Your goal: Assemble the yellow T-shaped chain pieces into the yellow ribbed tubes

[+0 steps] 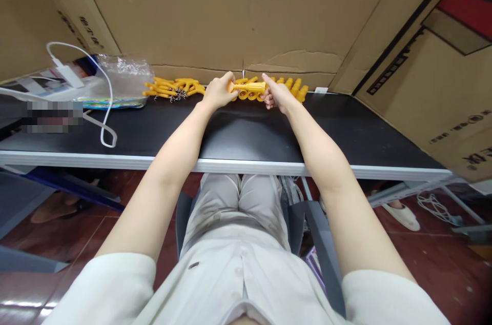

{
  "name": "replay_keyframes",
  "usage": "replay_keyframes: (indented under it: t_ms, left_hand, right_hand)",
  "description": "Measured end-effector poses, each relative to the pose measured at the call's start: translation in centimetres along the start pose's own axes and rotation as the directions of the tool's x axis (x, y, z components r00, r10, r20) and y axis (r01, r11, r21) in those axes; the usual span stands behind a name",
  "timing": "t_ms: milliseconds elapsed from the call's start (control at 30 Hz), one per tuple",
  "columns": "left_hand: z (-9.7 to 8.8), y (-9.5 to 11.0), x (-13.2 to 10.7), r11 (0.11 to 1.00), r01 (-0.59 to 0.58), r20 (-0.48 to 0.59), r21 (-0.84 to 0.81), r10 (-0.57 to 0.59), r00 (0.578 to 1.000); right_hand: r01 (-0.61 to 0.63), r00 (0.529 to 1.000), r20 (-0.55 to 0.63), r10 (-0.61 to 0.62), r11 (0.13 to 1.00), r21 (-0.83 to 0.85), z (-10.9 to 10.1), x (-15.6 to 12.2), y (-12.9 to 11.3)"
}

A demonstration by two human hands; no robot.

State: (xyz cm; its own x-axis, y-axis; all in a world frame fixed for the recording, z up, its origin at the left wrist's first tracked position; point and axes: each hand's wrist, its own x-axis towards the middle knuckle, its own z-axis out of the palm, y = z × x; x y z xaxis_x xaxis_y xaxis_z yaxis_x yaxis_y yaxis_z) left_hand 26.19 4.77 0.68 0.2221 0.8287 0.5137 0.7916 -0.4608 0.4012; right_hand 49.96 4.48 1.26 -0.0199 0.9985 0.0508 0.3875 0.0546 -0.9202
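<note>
My left hand (pixel 220 91) pinches one end of a yellow ribbed plastic handle (pixel 253 87), held level just above the tabletop by the cardboard wall. At its other end is my right hand (pixel 278 95), thumb stretched out and fingers partly curled; whether they touch the handle is hard to see. Behind and below both hands lies a row of similar yellow handles (pixel 299 90), some showing round open ends. Left of my left hand, a heap of thin yellow plastic pieces (pixel 172 87) has small dark metal bits (pixel 180 94) along its front.
Cardboard panels (pixel 192 12) close off the back and right of the black table (pixel 246 135). On the left lie a clear plastic bag (pixel 123 76), a white charger (pixel 70 75) and its looped white cable (pixel 108 109). A small white piece (pixel 321 90) lies beyond the handles.
</note>
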Motion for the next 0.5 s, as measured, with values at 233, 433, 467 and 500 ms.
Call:
replay_keyframes:
  t_ms: [233,433,467,500]
  left_hand:
    - [0.5,-0.8,0.2,0.999,0.026,0.008,0.023,-0.026,1.0]
    - [0.9,-1.6,0.5,1.0,-0.002,-0.004,0.02,0.003,1.0]
    - [0.9,-1.5,0.5,1.0,0.002,-0.002,0.023,-0.001,1.0]
    - [0.9,-1.5,0.5,1.0,0.008,0.001,0.027,-0.008,1.0]
  right_hand:
    - [-0.051,0.987,0.154,0.035,0.993,0.102,-0.5,-1.5,-1.4]
    - [0.042,0.986,0.148,-0.078,0.972,0.233,-0.7,-2.3,-1.9]
    - [0.045,0.988,0.131,-0.078,0.971,0.236,-0.6,-2.3,-1.9]
    - [0.049,0.99,0.116,-0.078,0.97,0.237,-0.5,-2.3,-1.9]
